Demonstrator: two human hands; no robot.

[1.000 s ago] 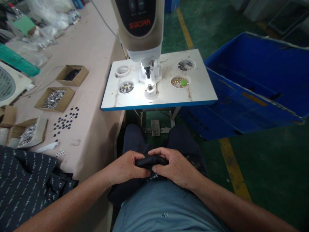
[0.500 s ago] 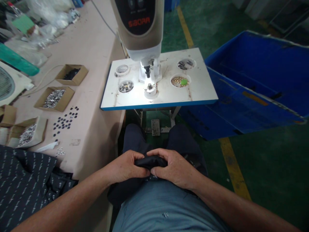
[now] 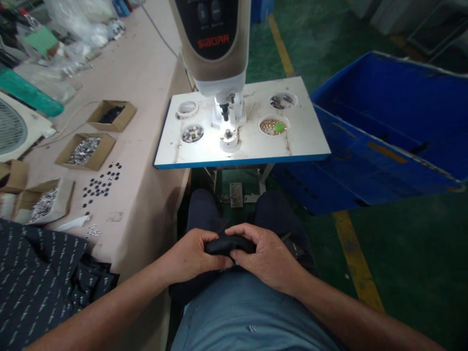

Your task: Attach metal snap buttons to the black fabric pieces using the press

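Observation:
Both my hands grip a folded piece of black fabric (image 3: 229, 245) low over my lap. My left hand (image 3: 193, 254) pinches its left end between thumb and fingers. At the other end my right hand (image 3: 263, 253) is wrapped over it, thumb pressed near the middle. How the cloth is folded underneath, my fingers hide. In front of my knees stands a snap-press machine (image 3: 219, 58) with its lit die (image 3: 228, 136) on a white worktable (image 3: 256, 151). Cups set into that top hold gold fasteners (image 3: 269, 126) and small metal parts (image 3: 192, 133).
On the left table (image 3: 146, 87) are cardboard boxes of metal snaps (image 3: 85, 150), scattered dark snaps (image 3: 100, 187) and patterned dark fabric (image 3: 40, 278). A blue bin (image 3: 340, 165) stands at right. A foot pedal (image 3: 236, 195) sits under the worktable.
The view has shifted slightly, so the machine and table appear a little lower. Both hands keep hold of the black fabric, which now looks smoother and rounder between them.

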